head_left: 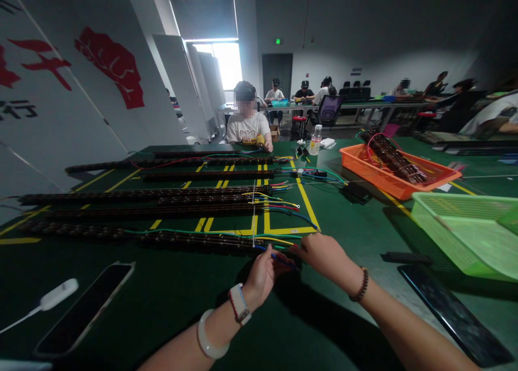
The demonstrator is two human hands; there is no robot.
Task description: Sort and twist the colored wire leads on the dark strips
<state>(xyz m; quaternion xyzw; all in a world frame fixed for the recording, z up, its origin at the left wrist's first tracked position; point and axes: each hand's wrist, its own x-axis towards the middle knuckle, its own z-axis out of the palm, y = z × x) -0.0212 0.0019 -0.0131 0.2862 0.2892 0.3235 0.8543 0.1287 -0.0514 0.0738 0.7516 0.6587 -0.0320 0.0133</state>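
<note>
The nearest long black wire harness [194, 242] lies across the green table, its coloured wires ending at my hands. My left hand [262, 274] is closed at those ends, with a blue wire [280, 260] running through its fingers. Just right of it, my right hand [324, 252] pinches at the tip of a yellow wire [279, 241]; its fingertips partly hide what they grip. A green wire [267, 235] runs along the top of the harness towards the right hand. Dark parts below the fingers are too shadowed to make out.
More black harnesses [162, 211] lie behind, over yellow tape lines. At right stand a green basket [429, 211] and an orange basket [376, 175] holding a bundle. Phones [87, 309] lie on both sides. A bottle [315, 140] and a seated person [249, 125] are opposite.
</note>
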